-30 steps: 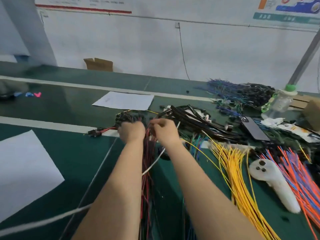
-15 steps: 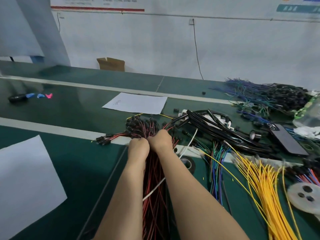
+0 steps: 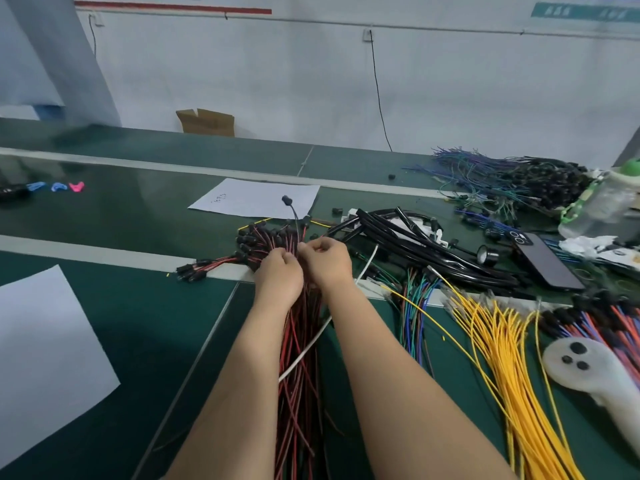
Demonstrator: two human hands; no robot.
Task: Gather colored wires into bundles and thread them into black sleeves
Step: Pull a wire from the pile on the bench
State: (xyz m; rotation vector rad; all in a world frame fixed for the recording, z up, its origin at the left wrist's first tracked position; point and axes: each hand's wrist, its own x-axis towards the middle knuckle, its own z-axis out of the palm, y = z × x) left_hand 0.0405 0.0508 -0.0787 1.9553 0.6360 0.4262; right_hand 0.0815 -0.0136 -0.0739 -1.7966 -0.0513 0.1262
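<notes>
A thick bundle of red and black wires (image 3: 300, 368) with black connectors at its far end (image 3: 258, 239) runs along the green table between my forearms. My left hand (image 3: 278, 277) grips the bundle just behind the connectors. My right hand (image 3: 325, 259) sits beside it and pinches one wire whose black connector (image 3: 286, 200) sticks up above the others. A pile of black sleeves (image 3: 408, 242) lies just right of my hands. A white cord (image 3: 313, 344) crosses the bundle.
Yellow wires (image 3: 502, 351), green and blue wires (image 3: 414, 313) and red-blue wires (image 3: 609, 323) fan out on the right. A white controller (image 3: 595, 375), a phone (image 3: 543, 261), a plastic bottle (image 3: 602, 202), paper sheets (image 3: 256, 199) (image 3: 38, 344) and more wires (image 3: 512, 174) lie around.
My hands came together on the red and black bundle near its connectors. My right hand has now lifted one wire so its connector stands up above the rest.
</notes>
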